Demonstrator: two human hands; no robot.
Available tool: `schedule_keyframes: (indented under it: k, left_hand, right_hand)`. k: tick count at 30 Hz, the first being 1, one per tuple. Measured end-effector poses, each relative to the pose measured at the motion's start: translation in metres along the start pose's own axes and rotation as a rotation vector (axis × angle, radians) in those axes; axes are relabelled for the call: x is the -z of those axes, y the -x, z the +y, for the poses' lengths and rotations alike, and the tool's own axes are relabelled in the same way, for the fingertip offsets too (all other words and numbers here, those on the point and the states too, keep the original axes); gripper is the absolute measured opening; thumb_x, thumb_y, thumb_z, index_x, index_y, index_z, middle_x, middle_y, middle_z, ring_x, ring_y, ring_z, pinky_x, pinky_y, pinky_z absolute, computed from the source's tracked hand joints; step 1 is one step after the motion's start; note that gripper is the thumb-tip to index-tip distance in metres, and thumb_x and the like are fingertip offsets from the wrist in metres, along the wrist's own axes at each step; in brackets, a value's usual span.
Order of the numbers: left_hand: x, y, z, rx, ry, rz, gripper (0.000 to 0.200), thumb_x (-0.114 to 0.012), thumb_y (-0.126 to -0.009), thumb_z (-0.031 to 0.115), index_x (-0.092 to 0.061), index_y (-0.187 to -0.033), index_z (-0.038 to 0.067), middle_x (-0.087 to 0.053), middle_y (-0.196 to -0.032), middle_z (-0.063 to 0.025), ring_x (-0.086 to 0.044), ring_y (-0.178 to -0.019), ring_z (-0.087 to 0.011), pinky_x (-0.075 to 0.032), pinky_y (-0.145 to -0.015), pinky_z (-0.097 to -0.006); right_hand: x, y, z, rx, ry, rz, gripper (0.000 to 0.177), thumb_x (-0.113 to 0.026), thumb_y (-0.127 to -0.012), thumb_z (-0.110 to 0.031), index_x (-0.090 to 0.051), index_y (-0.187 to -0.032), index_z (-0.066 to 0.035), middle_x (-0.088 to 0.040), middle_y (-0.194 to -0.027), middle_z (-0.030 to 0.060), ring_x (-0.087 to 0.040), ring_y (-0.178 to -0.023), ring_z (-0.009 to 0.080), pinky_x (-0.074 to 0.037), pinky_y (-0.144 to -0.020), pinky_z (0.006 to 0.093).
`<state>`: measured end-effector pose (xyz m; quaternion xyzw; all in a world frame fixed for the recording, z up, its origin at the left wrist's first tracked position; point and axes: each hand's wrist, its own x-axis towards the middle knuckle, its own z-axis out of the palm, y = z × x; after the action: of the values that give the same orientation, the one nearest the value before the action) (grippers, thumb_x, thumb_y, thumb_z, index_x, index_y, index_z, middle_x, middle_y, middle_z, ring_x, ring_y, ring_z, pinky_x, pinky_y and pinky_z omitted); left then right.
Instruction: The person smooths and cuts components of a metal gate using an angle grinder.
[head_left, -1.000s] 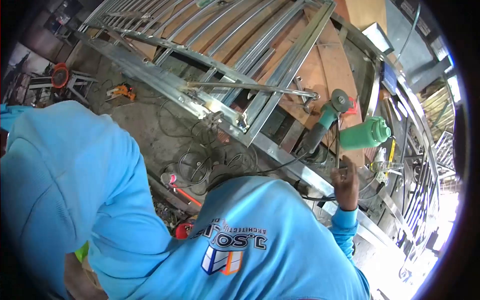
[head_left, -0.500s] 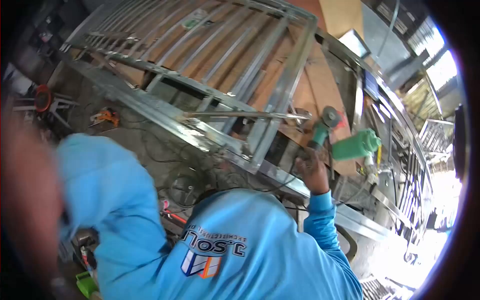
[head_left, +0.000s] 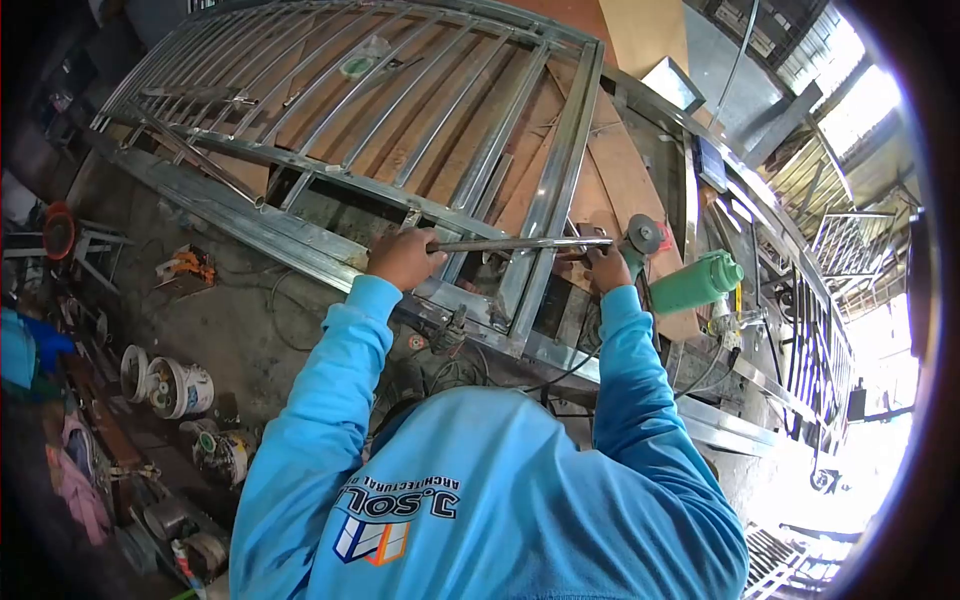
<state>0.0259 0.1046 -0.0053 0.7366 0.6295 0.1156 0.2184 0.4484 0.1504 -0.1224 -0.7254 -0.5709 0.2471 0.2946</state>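
Head view, catalogued as I am watching remotely. Metal bar point(head_left: 500, 244), one: crossing over the end rail of a slatted metal frame point(head_left: 572, 150), between both hands. Left hand point(head_left: 405, 258), one: its grip is holding the bar's left end, wrapped around it. Right hand point(head_left: 607, 268), one: reaching the bar's right end — I cannot tell whether its grip is closing on it. Grinder point(head_left: 642, 236), one: sitting just beside the right hand. Green bottle point(head_left: 695, 284), one — resting near the grinder.
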Motion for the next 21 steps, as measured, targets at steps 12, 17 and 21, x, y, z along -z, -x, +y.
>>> schedule_keyframes:
  k: [12,17,21]
  left_hand:
    - [-0.029,0.027,0.012,0.037,-0.081,0.267,0.036,-0.065,-0.093,0.043,-0.073,-0.110,0.013,-0.073,-0.113,-0.0073,-0.064,-0.111,-0.0294,-0.038,-0.095,-0.0515]
    - [-0.029,0.019,0.038,0.109,-0.142,0.207,0.039,-0.063,-0.095,0.044,-0.074,-0.112,0.010,-0.073,-0.112,-0.0129,-0.066,-0.106,-0.0361,-0.042,-0.094,-0.0554]
    - [-0.039,0.015,0.041,0.106,0.035,0.128,0.039,-0.061,-0.095,0.047,-0.073,-0.107,0.012,-0.074,-0.102,-0.0184,-0.068,-0.099,-0.0408,-0.050,-0.086,-0.0541]
  right_hand:
    - [0.002,-0.022,0.011,0.569,0.394,0.161,0.032,-0.069,-0.088,-0.018,-0.068,-0.119,-0.010,-0.066,-0.120,0.0234,-0.068,-0.103,0.0387,-0.055,-0.086,0.0448]
    - [-0.012,-0.044,0.012,0.179,0.017,0.081,0.032,-0.063,-0.097,-0.029,-0.066,-0.115,-0.003,-0.071,-0.110,0.0226,-0.067,-0.103,0.0407,-0.053,-0.086,0.0453]
    - [0.022,-0.035,0.007,0.173,0.014,0.110,0.035,-0.065,-0.098,-0.032,-0.065,-0.119,-0.004,-0.072,-0.110,0.0204,-0.068,-0.101,0.0392,-0.052,-0.087,0.0455]
